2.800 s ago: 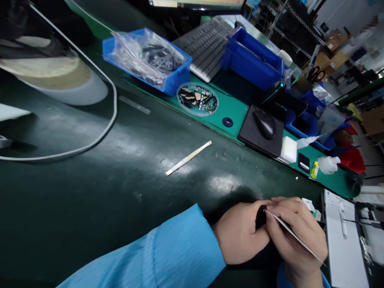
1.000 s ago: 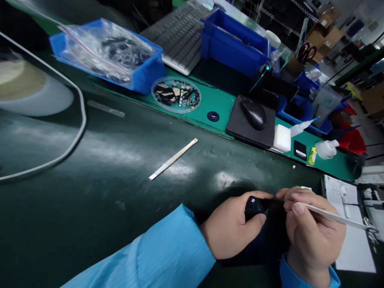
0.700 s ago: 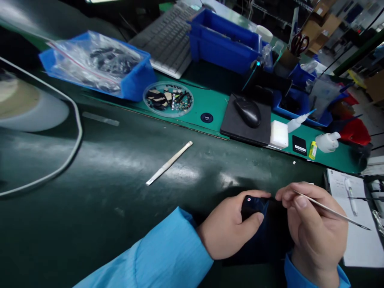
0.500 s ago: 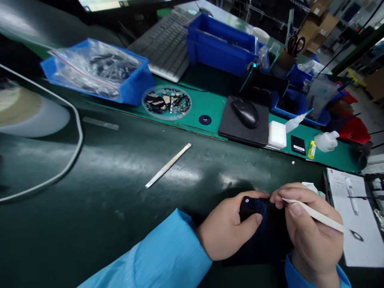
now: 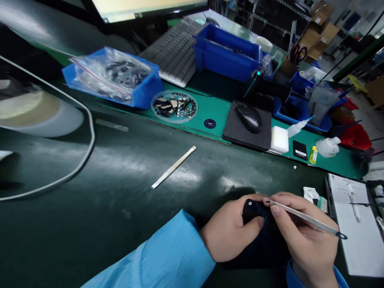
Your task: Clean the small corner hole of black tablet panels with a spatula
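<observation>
Head view: L hand (image 5: 229, 236) has a small black part (image 5: 253, 210) w/ a red dot on top, fingers clamped round it & thumb across the near side, so it sits between the hands at the front of the dark green tabletop (image 5: 120, 224). Blue sleeve (image 5: 150, 256) runs in from lower L. R hand (image 5: 303, 236) pinches a slim pale pick (image 5: 303, 216), fingers together on the shaft, one end right at the top edge of the black part, other end w/ a dark loop out to the R. Can't tell if the tip actually touches. Technique-wise, prob best to keep both hands braced close together, short pick length, low angle, so the tip can't skid off the part. Just R: white tissue (image 5: 310, 195) & a clipboard (image 5: 357, 236) w/ a pen (image 5: 354, 208). Further up: a pale spatula (image 5: 174, 167) lies alone on the mat, then a round clear dish of small parts (image 5: 174, 106), blue bin (image 5: 114, 80) w/ plastic bag, mouse (image 5: 249, 118) on a black pad (image 5: 246, 136), white foam block (image 5: 279, 139).
</observation>
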Motion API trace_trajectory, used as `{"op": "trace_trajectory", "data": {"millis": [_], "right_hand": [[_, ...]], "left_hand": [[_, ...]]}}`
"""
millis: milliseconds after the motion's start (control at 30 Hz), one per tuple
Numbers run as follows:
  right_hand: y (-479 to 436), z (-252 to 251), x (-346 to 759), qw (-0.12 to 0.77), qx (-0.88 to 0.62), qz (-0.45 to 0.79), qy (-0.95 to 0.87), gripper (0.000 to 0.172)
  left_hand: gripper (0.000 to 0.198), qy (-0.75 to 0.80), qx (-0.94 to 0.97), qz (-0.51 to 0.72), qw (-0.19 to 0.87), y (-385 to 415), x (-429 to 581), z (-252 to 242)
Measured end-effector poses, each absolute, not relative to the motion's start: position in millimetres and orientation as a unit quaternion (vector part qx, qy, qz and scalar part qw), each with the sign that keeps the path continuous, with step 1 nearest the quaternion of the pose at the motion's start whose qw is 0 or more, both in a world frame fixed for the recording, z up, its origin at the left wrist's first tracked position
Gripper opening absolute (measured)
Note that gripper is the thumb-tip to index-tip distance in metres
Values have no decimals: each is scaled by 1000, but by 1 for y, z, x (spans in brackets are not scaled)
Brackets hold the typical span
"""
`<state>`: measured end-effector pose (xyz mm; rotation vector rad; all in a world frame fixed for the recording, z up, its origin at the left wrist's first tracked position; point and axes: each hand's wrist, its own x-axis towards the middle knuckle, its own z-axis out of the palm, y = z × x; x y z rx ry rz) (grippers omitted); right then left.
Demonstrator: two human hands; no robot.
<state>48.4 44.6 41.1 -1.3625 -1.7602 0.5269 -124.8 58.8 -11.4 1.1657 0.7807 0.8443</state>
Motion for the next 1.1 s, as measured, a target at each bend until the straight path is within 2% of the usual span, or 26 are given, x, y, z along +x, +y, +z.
{"op": "trace_trajectory", "data": {"millis": [233, 433, 633, 1100], "right_hand": [[43, 39, 44, 440, -568, 228, -657, 14], [45, 37, 46, 440, -536, 247, -677, 22], [52, 36, 48, 390, -405, 165, -810, 37], [47, 43, 48, 341, -351, 78, -869, 29]], "left_hand": [[43, 354, 526, 368, 680, 58, -126, -10], [44, 359, 536, 370, 669, 58, -123, -12], [40, 364, 543, 381, 654, 57, -122, -7], [41, 327, 569, 421, 626, 53, -126, 5]]}}
